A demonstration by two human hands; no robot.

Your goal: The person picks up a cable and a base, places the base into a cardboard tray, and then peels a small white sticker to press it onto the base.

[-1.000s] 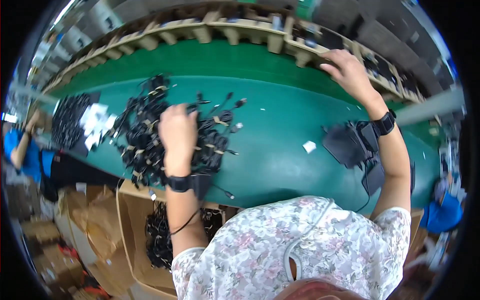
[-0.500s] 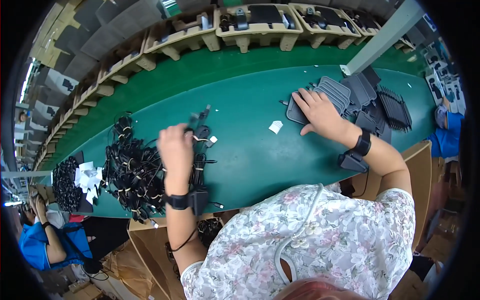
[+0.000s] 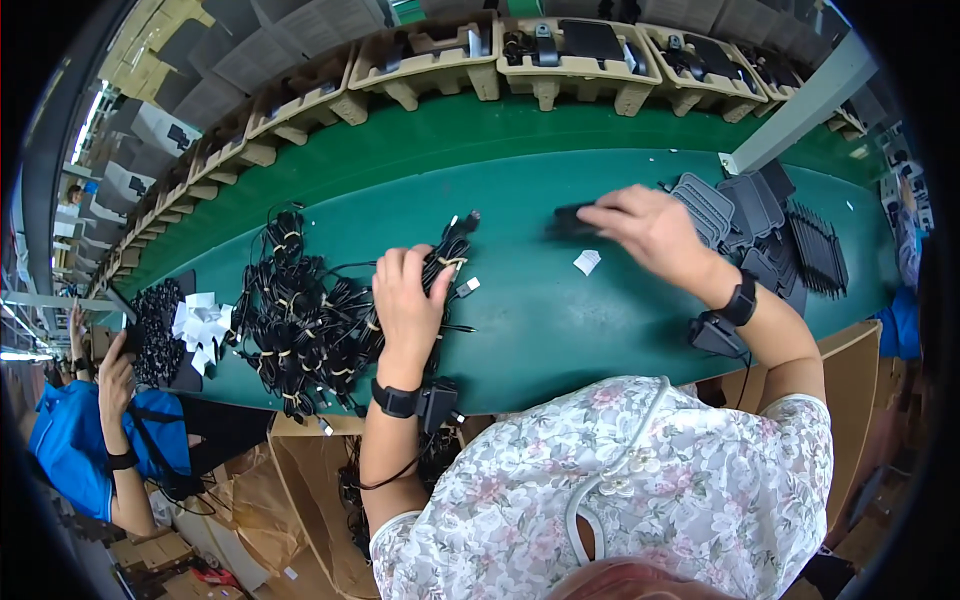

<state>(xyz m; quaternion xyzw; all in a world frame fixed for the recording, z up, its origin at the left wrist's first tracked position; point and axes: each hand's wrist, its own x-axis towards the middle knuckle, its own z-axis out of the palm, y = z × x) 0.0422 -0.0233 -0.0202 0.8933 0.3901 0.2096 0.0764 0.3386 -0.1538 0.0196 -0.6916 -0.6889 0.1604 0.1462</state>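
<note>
My left hand [image 3: 405,305] grips a tied bundle of black cable [image 3: 452,252] between thumb and fingers at the right edge of a cable pile. A white plug [image 3: 467,288] sticks out of that bundle. Further right, my right hand [image 3: 645,235] holds a dark flat plate [image 3: 570,222] by its right end, just above the table; motion blurs it. Below the plate lies a small white paper piece [image 3: 587,262]. Many more tied black cables [image 3: 300,330] are heaped left of my left hand. Dark grey ridged plates [image 3: 703,208] lie stacked beyond my right hand.
The green table [image 3: 520,340] carries a row of upright dark plates [image 3: 818,250] at right and white papers [image 3: 203,325] at left. Moulded trays [image 3: 580,65] line the far side. A grey post [image 3: 800,100] rises at far right. Another person in blue [image 3: 70,440] sits at left.
My right hand has lifted the plate off the table beside the stack and moved it left, tilted. My left hand has closed around the cable bundle. The whole view has shifted slightly.
</note>
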